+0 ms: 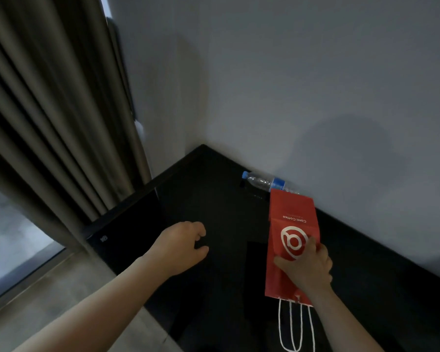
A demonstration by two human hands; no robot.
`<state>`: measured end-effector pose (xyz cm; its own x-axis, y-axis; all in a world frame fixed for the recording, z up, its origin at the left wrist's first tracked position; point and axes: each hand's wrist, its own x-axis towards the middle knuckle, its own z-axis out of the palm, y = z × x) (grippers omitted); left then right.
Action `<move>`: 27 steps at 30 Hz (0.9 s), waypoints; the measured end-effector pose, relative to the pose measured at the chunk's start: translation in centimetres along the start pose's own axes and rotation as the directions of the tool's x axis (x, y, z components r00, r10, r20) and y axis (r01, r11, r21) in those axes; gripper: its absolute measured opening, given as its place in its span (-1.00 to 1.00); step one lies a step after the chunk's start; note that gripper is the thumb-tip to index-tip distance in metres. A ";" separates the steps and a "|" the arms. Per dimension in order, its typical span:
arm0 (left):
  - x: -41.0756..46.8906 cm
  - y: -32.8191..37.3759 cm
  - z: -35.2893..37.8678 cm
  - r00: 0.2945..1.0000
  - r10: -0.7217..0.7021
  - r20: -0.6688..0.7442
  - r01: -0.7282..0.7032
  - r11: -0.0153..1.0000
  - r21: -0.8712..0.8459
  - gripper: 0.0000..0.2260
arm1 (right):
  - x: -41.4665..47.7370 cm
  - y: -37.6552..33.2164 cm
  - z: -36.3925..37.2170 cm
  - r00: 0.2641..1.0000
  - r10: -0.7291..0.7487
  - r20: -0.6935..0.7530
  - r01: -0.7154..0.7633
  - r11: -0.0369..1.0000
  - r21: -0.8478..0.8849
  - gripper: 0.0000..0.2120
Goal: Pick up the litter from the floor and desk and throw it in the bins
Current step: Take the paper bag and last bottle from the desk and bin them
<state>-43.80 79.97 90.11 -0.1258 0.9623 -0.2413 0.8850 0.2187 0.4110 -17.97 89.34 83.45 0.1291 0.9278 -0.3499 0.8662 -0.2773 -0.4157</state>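
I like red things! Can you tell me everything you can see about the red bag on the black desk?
The red paper bag is folded flat over the black desk, with its bottom toward the wall. It has a white round logo and the words Cotti Coffee. White cord handles trail from its near end. The right hand holds its middle. Its far end hides part of a plastic bottle.

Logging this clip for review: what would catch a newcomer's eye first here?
The red paper bag with a white logo, over the black desk at right, gripped by the right hand. Behind it a clear plastic bottle with a blue cap lies on its side against the wall.
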 end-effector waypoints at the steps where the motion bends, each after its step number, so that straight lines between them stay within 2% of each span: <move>1: 1.0 -0.2 -0.4 1.000 0.003 -0.007 -0.003 1.000 0.014 -0.65 | 0.8 -0.6 0.0 1.000 -0.008 -0.004 0.008 1.000 0.007 0.16; 11: 10.6 1.2 -1.5 0.998 0.030 0.048 -0.032 0.998 0.046 -0.69 | 7.5 -3.2 -1.8 0.997 0.080 -0.002 -0.080 0.994 0.076 0.13; 15: 14.0 2.1 -1.3 0.989 0.092 0.116 -0.100 0.993 0.065 -0.67 | 9.2 -2.8 -2.6 0.989 0.147 -0.030 -0.143 0.985 0.097 0.12; 27: 25.9 2.9 -0.3 0.937 0.290 0.197 -0.310 0.947 0.083 -0.63 | 11.2 -3.2 -2.3 0.930 0.356 -0.086 -0.339 0.925 0.170 0.13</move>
<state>-44.61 105.55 85.35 0.2268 0.9328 -0.2801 0.9143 -0.1048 0.3913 -18.21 101.16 82.79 0.4702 0.7857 -0.4019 0.6756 -0.6135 -0.4088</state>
